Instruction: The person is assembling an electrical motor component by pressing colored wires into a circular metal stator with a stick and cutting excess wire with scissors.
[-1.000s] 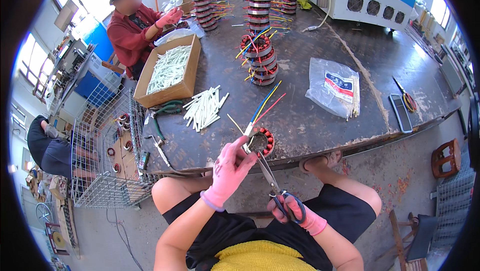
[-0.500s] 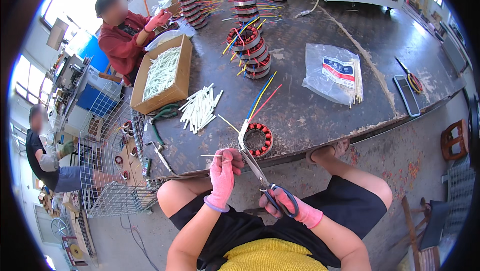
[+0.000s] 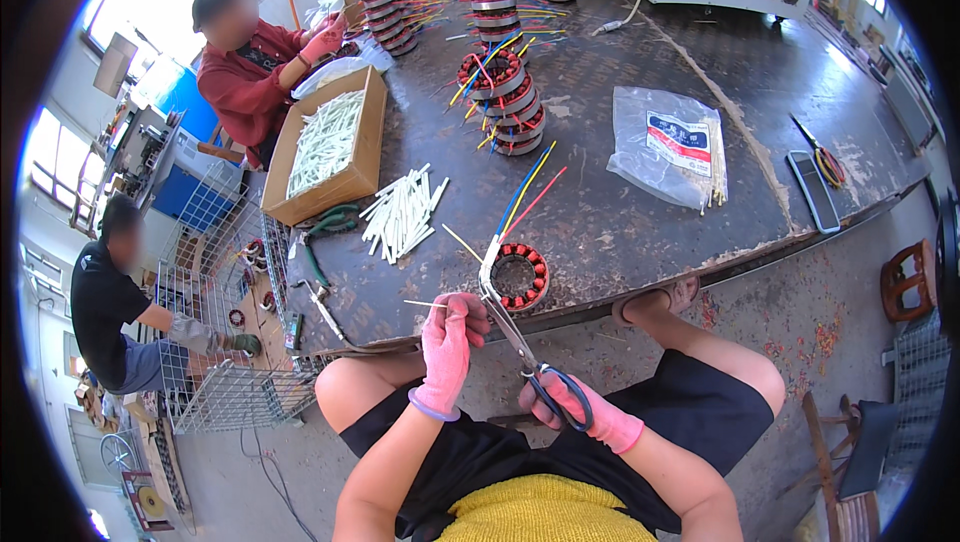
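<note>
A stator ring (image 3: pixel 521 278) with red coils lies at the table's near edge. From its left side rises a white sleeve (image 3: pixel 489 260) with blue, yellow and red wires (image 3: pixel 519 197) coming out. My right hand (image 3: pixel 590 412), in a pink glove, grips the dark-handled scissors (image 3: pixel 514 338). Their blade tips are at the sleeve beside the ring; whether they touch it I cannot tell. My gloved left hand (image 3: pixel 450 337) pinches a thin white strip (image 3: pixel 424 303), like a cable tie, left of the blades. Another thin pale strip (image 3: pixel 460 241) sticks out near the sleeve.
Loose white sleeves (image 3: pixel 402 215) lie beside a cardboard box (image 3: pixel 372 147) of more. Green-handled pliers (image 3: pixel 318 237), stacked stators (image 3: pixel 517 117), a plastic bag (image 3: pixel 640 157) of thin strips and a phone (image 3: pixel 813 192) are on the table. Two co-workers are at the left, beside a wire basket (image 3: pixel 225 400).
The co-worker at the far left has leaned in and reached a gloved hand down into the wire basket. My hands and the scissors have hardly moved.
</note>
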{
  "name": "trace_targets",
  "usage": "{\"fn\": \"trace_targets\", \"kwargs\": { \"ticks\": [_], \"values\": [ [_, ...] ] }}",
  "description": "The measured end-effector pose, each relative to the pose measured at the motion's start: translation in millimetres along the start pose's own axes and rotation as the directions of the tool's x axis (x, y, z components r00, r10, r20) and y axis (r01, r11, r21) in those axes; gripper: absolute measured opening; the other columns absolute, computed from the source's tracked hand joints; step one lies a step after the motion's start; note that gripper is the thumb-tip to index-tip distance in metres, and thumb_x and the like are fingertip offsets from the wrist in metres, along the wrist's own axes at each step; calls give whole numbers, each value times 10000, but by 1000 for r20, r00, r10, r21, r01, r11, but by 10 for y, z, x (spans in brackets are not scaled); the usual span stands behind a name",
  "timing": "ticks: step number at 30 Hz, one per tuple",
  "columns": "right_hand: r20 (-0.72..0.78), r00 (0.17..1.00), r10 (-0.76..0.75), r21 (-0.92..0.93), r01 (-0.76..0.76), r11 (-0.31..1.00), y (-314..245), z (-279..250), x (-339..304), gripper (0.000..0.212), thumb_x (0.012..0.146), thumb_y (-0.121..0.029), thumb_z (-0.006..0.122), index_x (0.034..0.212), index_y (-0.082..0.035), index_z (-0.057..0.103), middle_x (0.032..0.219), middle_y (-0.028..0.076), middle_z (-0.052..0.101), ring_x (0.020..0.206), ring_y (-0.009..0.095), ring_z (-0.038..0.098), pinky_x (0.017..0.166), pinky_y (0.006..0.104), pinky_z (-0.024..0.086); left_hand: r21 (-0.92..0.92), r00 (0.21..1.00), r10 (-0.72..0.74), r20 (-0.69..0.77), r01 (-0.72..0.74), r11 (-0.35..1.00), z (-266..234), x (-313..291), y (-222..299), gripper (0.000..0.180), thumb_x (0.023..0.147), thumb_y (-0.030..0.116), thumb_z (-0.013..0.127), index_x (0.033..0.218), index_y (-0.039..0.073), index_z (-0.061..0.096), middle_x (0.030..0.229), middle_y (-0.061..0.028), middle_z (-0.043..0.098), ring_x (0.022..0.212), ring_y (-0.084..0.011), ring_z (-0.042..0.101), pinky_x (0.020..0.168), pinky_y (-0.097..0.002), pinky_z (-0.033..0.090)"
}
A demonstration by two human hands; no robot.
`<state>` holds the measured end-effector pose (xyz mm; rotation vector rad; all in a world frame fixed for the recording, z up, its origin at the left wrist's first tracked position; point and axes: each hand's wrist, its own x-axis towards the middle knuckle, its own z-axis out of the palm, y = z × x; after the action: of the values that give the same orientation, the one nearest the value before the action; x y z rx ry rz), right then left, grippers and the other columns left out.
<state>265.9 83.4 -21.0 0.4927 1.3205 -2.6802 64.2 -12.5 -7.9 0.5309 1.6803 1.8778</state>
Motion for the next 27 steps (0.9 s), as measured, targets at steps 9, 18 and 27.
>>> {"fn": "trace_targets", "kwargs": {
  "ticks": [9, 18, 27],
  "values": [
    [-63, 997, 33, 21, -32, 999, 16, 27, 97, 600, 941, -652, 517, 960, -64, 635, 686, -58, 520, 570, 51, 456, 522, 213, 353, 13, 1000, -1, 9, 1, 1000, -2, -5, -6, 245, 1040, 298, 518, 1051, 61, 578, 911, -35, 657, 695, -104, 622, 556, -221, 464],
    [-74, 997, 16, -29, -19, 999, -23, 53, 78, 648, 930, -694, 492, 953, -62, 632, 671, -49, 508, 576, 58, 445, 529, 220, 343, 18, 1000, -12, 1, 12, 1000, 14, -11, 8, 271, 1039, 325, 520, 1046, 61, 579, 897, -27, 652, 696, -100, 618, 556, -220, 460],
    [-92, 995, 41, -37, -45, 998, -62, 83, 86, 688, 904, -733, 491, 945, -61, 632, 661, -46, 505, 574, 59, 444, 524, 222, 336, 20, 1000, -6, 8, 5, 1000, 16, -8, 11, 284, 1035, 342, 527, 1047, 64, 580, 894, -25, 652, 698, -96, 618, 559, -219, 458]
  ]
}}
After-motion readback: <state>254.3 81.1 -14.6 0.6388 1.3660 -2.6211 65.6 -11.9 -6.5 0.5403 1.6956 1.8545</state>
